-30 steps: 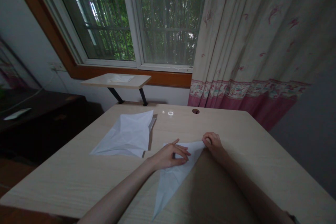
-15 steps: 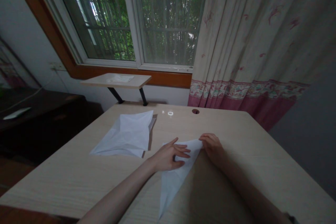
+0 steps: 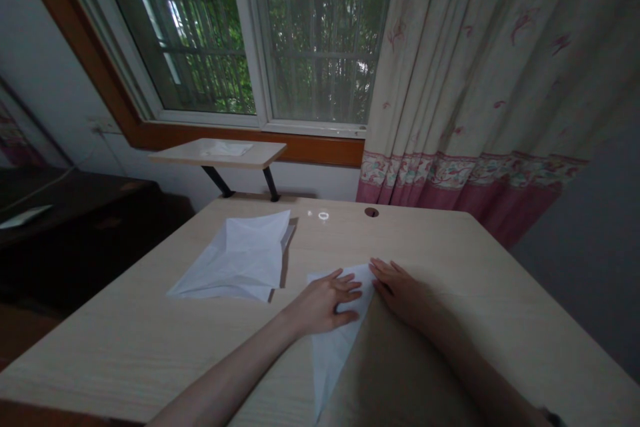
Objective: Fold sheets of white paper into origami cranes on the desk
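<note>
A thin white sheet [image 3: 333,360], folded to a triangle, lies on the pale wooden desk with one long point toward me. Across its middle rests my left hand [image 3: 333,303], fingers spread and pressing it flat. My right hand [image 3: 397,287] lies at the sheet's far right corner, its fingers stretched out on the edge; the palm side is hidden. Left of my hands sits a loose pile of white sheets [image 3: 253,253], creased and overlapping.
The desk [image 3: 125,340] has a small raised shelf [image 3: 185,152] at its back left, bearing a crumpled white piece [image 3: 233,149]. A white ring [image 3: 323,216] and a round brown cable hole [image 3: 371,212] are near the back edge. A curtain [image 3: 450,113] hangs behind, right.
My right hand has gone from pinching the sheet's right corner to lying with outstretched fingers, slightly left. The sheet's near point has shifted a little right. My left hand stays on the sheet.
</note>
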Action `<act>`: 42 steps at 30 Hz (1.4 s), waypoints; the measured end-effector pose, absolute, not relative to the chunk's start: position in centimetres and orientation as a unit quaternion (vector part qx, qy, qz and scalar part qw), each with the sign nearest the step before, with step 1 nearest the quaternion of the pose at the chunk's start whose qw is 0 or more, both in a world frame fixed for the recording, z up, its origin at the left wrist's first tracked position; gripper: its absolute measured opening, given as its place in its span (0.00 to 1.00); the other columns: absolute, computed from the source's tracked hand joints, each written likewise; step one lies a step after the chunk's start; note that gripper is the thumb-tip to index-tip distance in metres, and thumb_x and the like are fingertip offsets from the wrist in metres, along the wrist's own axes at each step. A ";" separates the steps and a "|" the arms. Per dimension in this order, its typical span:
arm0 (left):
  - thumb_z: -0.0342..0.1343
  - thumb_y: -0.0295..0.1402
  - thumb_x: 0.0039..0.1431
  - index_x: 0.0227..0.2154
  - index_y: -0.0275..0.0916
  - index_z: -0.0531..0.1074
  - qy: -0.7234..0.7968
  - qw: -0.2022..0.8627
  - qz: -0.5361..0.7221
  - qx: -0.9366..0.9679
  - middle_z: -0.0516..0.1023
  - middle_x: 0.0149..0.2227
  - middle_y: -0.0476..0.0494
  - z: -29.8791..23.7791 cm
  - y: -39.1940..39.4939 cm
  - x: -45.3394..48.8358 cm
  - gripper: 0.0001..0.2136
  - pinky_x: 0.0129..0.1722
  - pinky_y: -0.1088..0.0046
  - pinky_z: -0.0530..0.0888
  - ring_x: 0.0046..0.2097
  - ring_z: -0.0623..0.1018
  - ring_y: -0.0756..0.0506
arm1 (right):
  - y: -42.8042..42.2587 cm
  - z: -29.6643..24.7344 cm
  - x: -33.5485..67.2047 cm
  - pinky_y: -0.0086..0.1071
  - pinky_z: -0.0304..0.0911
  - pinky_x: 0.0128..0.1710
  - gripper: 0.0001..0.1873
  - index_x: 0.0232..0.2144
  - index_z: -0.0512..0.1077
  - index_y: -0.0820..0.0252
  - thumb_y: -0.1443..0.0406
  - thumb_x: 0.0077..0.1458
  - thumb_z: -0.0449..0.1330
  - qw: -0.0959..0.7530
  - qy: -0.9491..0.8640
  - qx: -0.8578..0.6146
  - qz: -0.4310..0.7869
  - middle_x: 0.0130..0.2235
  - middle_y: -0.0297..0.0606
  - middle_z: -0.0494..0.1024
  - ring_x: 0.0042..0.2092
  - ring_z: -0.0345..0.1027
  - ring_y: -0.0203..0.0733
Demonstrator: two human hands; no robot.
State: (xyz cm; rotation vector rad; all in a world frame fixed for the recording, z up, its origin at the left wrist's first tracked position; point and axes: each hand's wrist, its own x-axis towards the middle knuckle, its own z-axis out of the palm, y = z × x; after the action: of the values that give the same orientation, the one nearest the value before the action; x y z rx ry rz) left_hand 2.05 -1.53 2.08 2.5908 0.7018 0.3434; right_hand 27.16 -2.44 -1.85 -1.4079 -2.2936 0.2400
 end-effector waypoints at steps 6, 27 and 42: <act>0.61 0.49 0.56 0.59 0.40 0.67 0.260 0.208 0.111 0.936 0.63 0.64 0.39 1.6 -1.8 2.2 0.31 0.67 0.57 0.56 0.65 0.63 0.37 | -2.6 -1.8 27.0 0.55 0.50 0.65 0.25 0.60 0.65 0.51 0.67 0.63 0.48 0.196 -0.834 -0.510 0.081 0.63 0.40 0.65 0.64 0.58 0.49; 0.59 0.61 0.49 0.64 0.42 0.60 0.279 0.187 0.127 0.933 0.57 0.66 0.36 0.8 -0.6 1.4 0.43 0.67 0.50 0.49 0.68 0.57 0.34 | -1.7 -3.1 27.3 0.58 0.42 0.66 0.26 0.63 0.60 0.58 0.61 0.64 0.48 0.205 -0.803 -0.555 0.074 0.65 0.48 0.61 0.67 0.51 0.50; 0.49 0.50 0.65 0.62 0.51 0.61 0.407 0.071 0.137 0.900 0.60 0.66 0.47 -0.3 -0.2 1.0 0.25 0.63 0.52 0.59 0.66 0.60 0.35 | -2.1 -1.6 26.8 0.53 0.56 0.60 0.15 0.41 0.75 0.55 0.63 0.64 0.48 0.318 -0.806 -0.493 0.080 0.48 0.44 0.79 0.52 0.71 0.47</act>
State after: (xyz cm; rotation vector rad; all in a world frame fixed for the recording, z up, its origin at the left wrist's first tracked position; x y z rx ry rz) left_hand 0.97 -0.15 -0.28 2.7073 1.2244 0.4132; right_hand 26.80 -2.12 -1.62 -1.2982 -2.1204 0.2095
